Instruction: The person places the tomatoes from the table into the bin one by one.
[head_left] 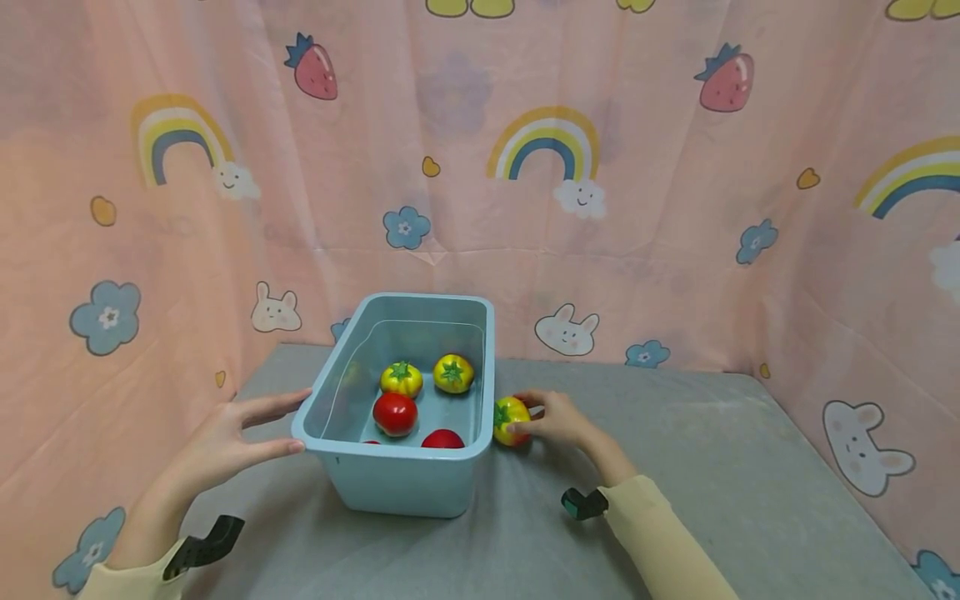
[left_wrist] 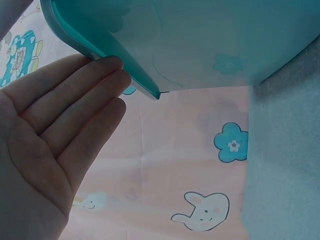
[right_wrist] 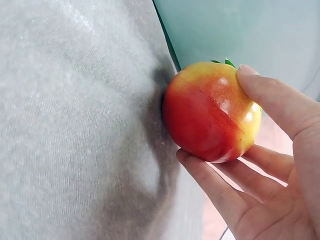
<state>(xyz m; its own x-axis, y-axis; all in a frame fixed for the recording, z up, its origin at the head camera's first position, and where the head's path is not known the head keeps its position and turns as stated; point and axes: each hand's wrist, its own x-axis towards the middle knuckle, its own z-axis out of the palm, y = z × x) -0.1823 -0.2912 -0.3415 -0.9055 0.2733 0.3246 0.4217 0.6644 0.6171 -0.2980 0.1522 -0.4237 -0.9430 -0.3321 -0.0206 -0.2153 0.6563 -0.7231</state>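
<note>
A light-blue plastic tub (head_left: 405, 483) stands on the grey cloth. My left hand (head_left: 225, 442) touches its left rim with straight fingers, which the left wrist view shows against the rim's underside. Beside the tub's right wall, my right hand (head_left: 555, 418) grips a glossy yellow-and-red fruit with a green leafy top (right_wrist: 210, 112). Thumb and fingers lie on opposite sides of it, and it is low by the cloth. Inside the tub lie two similar yellow fruits (head_left: 401, 379) and red tomato-like fruits (head_left: 395, 414). The front rim partly hides some of the red ones.
Grey cloth (head_left: 712, 467) covers the table and extends to the right of the tub. A pink curtain (head_left: 480, 267) with rainbows, rabbits and flowers hangs behind and along both sides. Black straps with camera mounts (head_left: 204, 546) sit on both wrists.
</note>
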